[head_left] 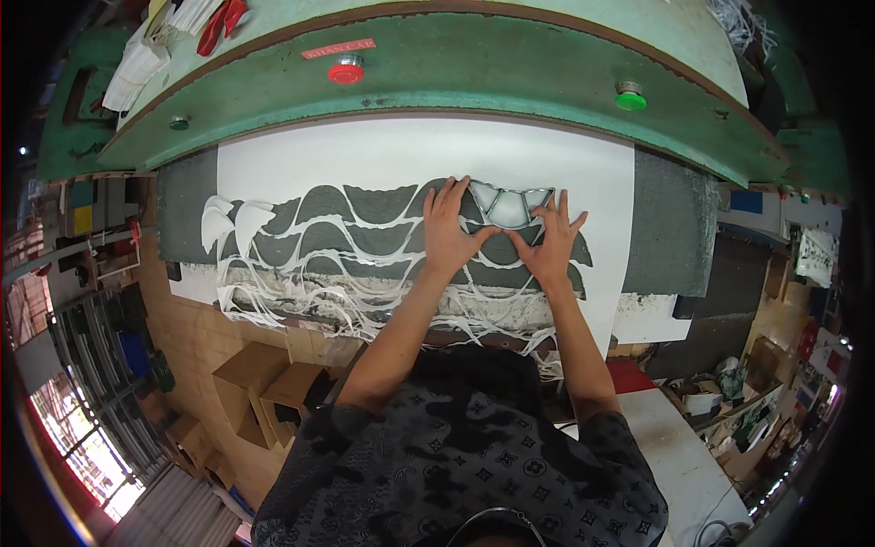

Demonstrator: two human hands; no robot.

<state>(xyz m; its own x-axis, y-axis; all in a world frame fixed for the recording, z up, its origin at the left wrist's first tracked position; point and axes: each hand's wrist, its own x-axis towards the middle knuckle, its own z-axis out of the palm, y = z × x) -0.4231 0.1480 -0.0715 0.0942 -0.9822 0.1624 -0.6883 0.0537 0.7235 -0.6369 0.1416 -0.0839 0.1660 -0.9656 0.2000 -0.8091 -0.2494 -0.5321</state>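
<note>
Grey metal fan-shaped open frame (508,190), right of centre on the flat white sheet (410,150), looks stiff, lightish, maybe sharp-edged underneath; your left hand (447,230) and right hand (552,244) hold its sides, probably the best grip.

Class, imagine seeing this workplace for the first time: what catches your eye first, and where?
The metal frame, held between the left hand and right hand on the white sheet, stands out first. Wavy white strips come next, spread mostly left of the hands. Beyond, a red button and a green button sit on the green beam.
</note>
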